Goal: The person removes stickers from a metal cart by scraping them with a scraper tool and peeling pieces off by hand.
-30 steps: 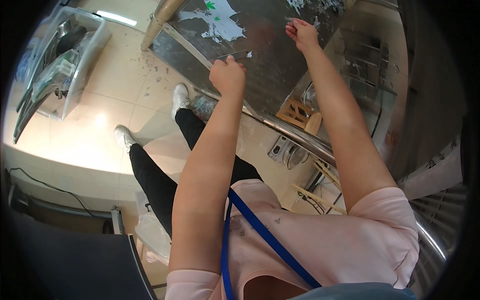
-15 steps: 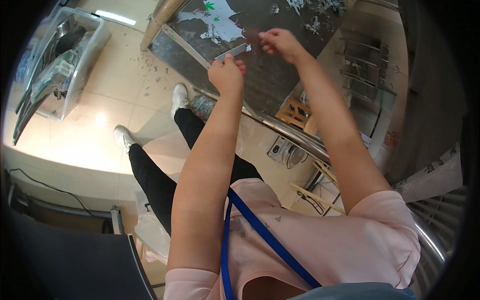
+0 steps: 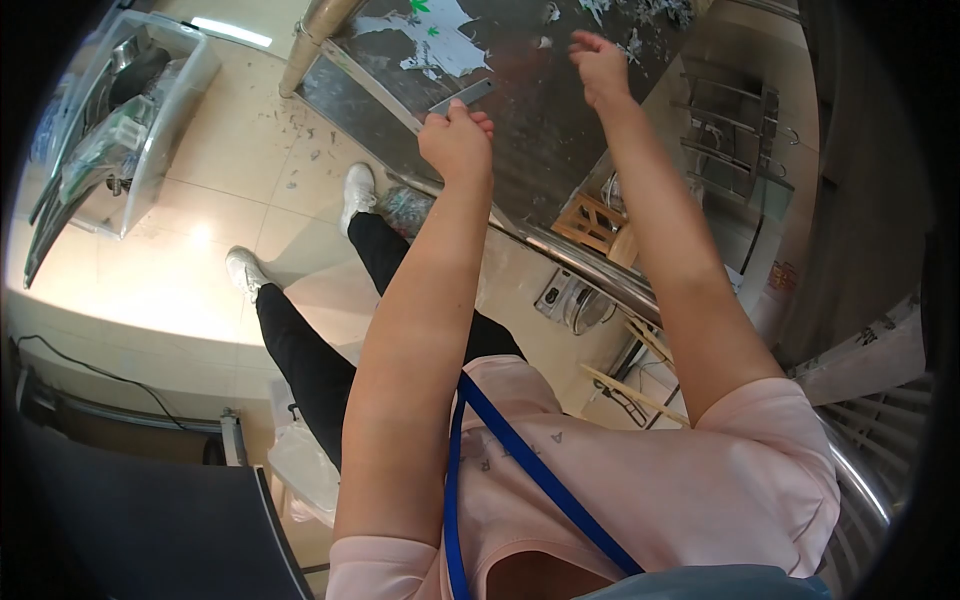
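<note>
My left hand (image 3: 455, 142) is closed round a flat grey scraper blade (image 3: 470, 95), a narrow strip with a small hole near its far end. It is held over a dark glossy panel (image 3: 535, 150). Torn white film (image 3: 420, 35) with green leaf prints clings to the panel beyond the blade. To the right, my right hand (image 3: 601, 72) is open with its fingers apart, over the panel's right side. A small white scrap (image 3: 545, 42) is left of its fingertips. Crumpled shreds (image 3: 665, 12) lie at the far edge.
A clear plastic bin (image 3: 190, 100) of metal and plastic items stands on the tiled floor at left. A metal rail (image 3: 590, 265) runs along the panel's near edge. Beside it are a wooden crate (image 3: 588, 222) and a wire rack (image 3: 725, 135). Bits of debris (image 3: 300, 135) dot the floor.
My right hand has moved away from the blade, right and up, and its fingers have opened. The white scrap at the blade's end is gone from there. My left hand has barely moved.
</note>
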The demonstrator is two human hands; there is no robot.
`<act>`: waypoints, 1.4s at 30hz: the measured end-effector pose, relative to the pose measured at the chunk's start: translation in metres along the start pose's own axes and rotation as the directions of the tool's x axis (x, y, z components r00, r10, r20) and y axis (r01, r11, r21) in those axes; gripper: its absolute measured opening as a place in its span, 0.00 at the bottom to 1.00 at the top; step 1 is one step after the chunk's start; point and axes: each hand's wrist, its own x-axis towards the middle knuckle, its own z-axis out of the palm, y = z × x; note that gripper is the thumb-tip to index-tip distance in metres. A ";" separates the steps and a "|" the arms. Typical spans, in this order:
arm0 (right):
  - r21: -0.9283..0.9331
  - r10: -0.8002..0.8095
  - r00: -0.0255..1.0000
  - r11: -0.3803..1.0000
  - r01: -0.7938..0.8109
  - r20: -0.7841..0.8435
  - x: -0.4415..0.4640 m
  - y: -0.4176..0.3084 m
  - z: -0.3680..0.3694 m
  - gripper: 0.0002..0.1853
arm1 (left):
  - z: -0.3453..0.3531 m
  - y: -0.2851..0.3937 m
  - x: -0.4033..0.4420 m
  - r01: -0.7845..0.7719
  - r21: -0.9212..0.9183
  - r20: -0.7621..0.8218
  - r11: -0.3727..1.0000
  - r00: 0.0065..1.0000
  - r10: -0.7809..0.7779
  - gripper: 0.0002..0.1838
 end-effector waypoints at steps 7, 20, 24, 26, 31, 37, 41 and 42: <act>-0.040 -0.002 0.991 0.999 -0.003 -0.131 -0.015 -0.006 0.009 0.21 | 0.008 -0.003 0.001 -0.016 -0.003 -0.085 1.000 0.996 0.015 0.10; 0.293 0.594 0.571 0.502 -0.814 0.567 -0.091 -0.037 0.053 0.06 | -0.001 -0.001 0.028 -0.147 0.641 -0.179 0.753 0.926 0.333 0.13; 0.312 0.611 0.606 0.526 -0.791 0.509 -0.092 -0.045 0.061 0.04 | 0.001 0.008 0.027 -0.091 0.683 -0.215 0.724 0.923 0.319 0.14; 0.343 0.626 0.628 0.527 -0.778 0.462 -0.090 -0.052 0.067 0.03 | 0.004 0.010 0.025 -0.063 0.694 -0.237 0.717 0.920 0.311 0.14; 0.342 0.650 0.619 0.516 -0.785 0.440 -0.082 -0.052 0.075 0.04 | 0.014 0.024 0.018 0.052 0.672 -0.327 0.739 0.916 0.232 0.14; 0.381 0.625 0.641 0.516 -0.767 0.445 -0.085 -0.051 0.077 0.05 | 0.020 0.037 0.005 0.076 0.703 -0.333 0.707 0.913 0.234 0.15; 0.398 0.654 0.642 0.507 -0.764 0.400 -0.086 -0.054 0.079 0.06 | 0.022 0.042 0.001 0.091 0.736 -0.331 0.671 0.913 0.239 0.15; 0.400 0.662 0.643 0.508 -0.762 0.385 -0.086 -0.053 0.080 0.06 | 0.023 0.042 0.000 0.095 0.737 -0.336 0.670 0.911 0.240 0.15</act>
